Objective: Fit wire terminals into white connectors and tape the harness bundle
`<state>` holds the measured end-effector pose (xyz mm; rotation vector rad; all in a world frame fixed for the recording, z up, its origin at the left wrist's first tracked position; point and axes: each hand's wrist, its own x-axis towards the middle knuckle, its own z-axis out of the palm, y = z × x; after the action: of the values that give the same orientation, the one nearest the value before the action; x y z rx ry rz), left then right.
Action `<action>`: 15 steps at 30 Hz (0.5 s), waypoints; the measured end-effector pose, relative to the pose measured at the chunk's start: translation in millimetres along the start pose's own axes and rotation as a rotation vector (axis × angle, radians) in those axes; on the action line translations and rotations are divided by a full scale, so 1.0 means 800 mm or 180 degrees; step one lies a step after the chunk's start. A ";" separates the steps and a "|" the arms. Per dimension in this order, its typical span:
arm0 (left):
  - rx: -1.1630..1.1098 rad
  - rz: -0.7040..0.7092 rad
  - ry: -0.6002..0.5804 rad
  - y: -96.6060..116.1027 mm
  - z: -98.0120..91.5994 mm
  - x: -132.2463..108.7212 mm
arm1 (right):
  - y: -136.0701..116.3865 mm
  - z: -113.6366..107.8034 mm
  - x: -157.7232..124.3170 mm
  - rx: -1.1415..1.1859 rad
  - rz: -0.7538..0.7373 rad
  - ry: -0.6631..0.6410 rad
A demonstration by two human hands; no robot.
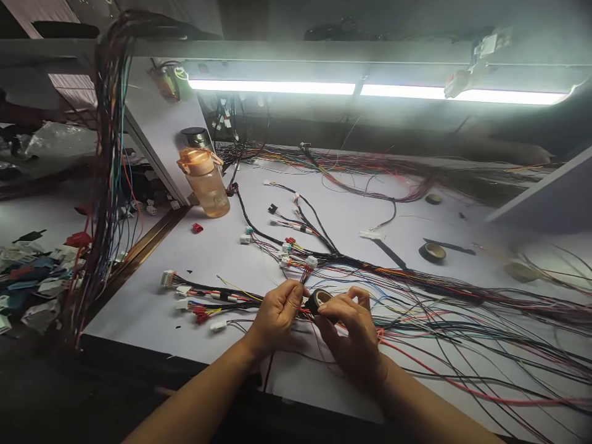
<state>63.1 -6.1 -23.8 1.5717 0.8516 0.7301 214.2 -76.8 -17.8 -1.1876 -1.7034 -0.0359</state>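
My left hand (pixel 278 311) pinches a bundle of thin wires (pixel 304 277) that ends in a white connector (pixel 311 263) just above the fingertips. Close beside it, my right hand (pixel 352 324) grips a roll of black tape (pixel 316 301) between thumb and fingers, held against the wires. Left of my hands, branches of the wire harness (pixel 250 302) lie on the table with a white connector (pixel 168 279) and red connectors (pixel 201 314) at their ends. Loose wires (pixel 439 333) fan out to the right. Where the tape meets the wires is partly hidden by my fingers.
A second harness (pixel 361 264) runs across the table behind my hands. An orange-capped bottle (pixel 206 185) stands at the back left. Another tape roll (pixel 433 252) lies right of centre. A thick wire bundle (pixel 111 123) hangs from the shelf at left, beside heaped connectors (pixel 34 283).
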 end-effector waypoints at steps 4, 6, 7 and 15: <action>-0.0023 0.0006 0.0001 -0.001 0.000 0.001 | 0.000 0.001 -0.001 -0.0031 0.0024 -0.0005; -0.0080 -0.0011 0.0009 -0.001 0.000 0.001 | 0.001 0.002 -0.002 -0.0026 0.0042 -0.0021; -0.0136 -0.0024 0.0009 -0.001 0.000 0.001 | 0.001 0.002 -0.002 -0.0019 0.0045 -0.0002; -0.0482 -0.0034 0.0059 -0.005 0.003 0.003 | 0.002 0.002 0.002 -0.0020 0.0097 0.0140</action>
<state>65.9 -4.8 -28.1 1.4266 0.7987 0.7844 214.0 -74.2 -18.0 -1.2090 -1.6475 -0.0484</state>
